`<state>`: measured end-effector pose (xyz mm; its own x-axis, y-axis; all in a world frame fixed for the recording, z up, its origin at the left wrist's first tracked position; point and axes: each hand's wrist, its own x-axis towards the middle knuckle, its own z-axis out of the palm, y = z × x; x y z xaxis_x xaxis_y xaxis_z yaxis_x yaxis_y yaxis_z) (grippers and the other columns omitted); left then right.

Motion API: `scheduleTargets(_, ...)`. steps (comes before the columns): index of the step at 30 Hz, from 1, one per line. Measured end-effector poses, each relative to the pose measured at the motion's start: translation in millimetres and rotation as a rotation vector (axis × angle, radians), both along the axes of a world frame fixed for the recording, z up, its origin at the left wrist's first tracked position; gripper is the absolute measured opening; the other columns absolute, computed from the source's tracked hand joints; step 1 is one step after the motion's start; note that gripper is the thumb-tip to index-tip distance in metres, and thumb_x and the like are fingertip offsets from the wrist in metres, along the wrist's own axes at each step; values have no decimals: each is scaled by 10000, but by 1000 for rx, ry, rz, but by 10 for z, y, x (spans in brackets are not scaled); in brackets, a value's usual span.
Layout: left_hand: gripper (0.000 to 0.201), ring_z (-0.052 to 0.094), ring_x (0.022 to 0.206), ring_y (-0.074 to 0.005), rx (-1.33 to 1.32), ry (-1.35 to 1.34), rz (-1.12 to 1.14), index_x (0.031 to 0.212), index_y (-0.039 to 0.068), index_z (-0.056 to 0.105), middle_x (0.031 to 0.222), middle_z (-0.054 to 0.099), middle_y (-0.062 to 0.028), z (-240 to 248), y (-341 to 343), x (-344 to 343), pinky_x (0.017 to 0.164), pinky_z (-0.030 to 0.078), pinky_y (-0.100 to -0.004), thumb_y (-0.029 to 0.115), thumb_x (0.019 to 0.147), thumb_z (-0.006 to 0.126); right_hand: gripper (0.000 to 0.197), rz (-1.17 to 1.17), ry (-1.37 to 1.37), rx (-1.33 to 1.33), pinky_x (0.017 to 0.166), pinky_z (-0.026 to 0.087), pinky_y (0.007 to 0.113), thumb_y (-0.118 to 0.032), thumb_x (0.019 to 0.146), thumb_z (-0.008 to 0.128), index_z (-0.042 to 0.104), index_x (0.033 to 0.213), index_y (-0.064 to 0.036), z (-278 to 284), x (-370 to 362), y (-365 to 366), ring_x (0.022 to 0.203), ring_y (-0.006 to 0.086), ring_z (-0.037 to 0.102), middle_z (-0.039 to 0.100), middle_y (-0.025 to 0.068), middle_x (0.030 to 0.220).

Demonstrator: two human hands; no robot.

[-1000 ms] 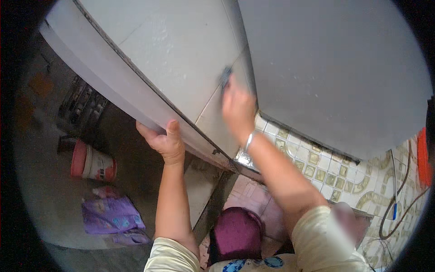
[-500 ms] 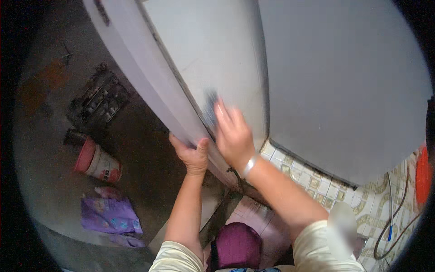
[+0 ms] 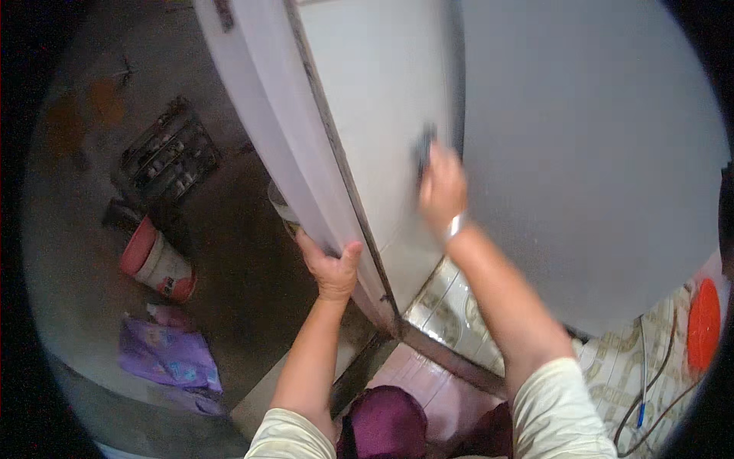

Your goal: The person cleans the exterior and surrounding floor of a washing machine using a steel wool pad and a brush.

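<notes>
My left hand point(image 3: 332, 271) is wrapped round the pale lavender edge board point(image 3: 287, 145) of an upright white panel, thumb on the near side and fingers partly hidden behind. With my right hand point(image 3: 445, 191), blurred by motion, I press a dark grey scrub pad point(image 3: 425, 149) to the white panel point(image 3: 375, 99), close to its right border. The pad's exact kind is smeared. Beside that border rises a large smooth grey panel point(image 3: 581, 153). A pale band circles my right wrist.
Left of the board, on the dark floor, are a pink-rimmed white bucket point(image 3: 164, 264), a purple printed bag point(image 3: 172, 352) and a dark crate point(image 3: 172, 153). Patterned tiles point(image 3: 436, 314) lie below. At right are a red round object point(image 3: 702, 325) and a thin cable point(image 3: 642, 382).
My right hand and the pad have moved right and slightly up across the white panel, from beside the board to near the grey panel. My left hand keeps its hold. The view has shifted slightly.
</notes>
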<state>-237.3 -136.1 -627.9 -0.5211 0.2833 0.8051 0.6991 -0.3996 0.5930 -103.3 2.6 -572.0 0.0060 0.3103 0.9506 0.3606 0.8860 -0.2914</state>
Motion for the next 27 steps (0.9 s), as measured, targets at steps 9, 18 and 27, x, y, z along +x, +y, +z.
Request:
scheduleTargets(9,930,443,973,-282,-24,1,22,1158,-43,328,1044,444,-168,-2,92,2,847,359,-392,592,577,681,294,-54,-42,-18,590,405,436,-28,759,463,522,1046,0,1243,16,220,664,362,492,498,200,736)
scheduleTargets(18,910,454,941,-283,-79,-75,7,1142,-38,347,1019,456,-170,-23,94,33,826,369,-391,565,562,705,399,135,-65,322,517,427,340,9,737,516,518,1134,-27,1113,-218,-529,541,292,481,474,144,670)
scheduleTargets(27,883,466,913,-301,-17,-13,28,1148,-23,345,1002,466,-176,-8,64,44,807,376,-395,569,588,686,358,-181,59,-134,646,450,418,-30,781,463,522,1133,-64,920,-155,477,711,347,559,552,213,783)
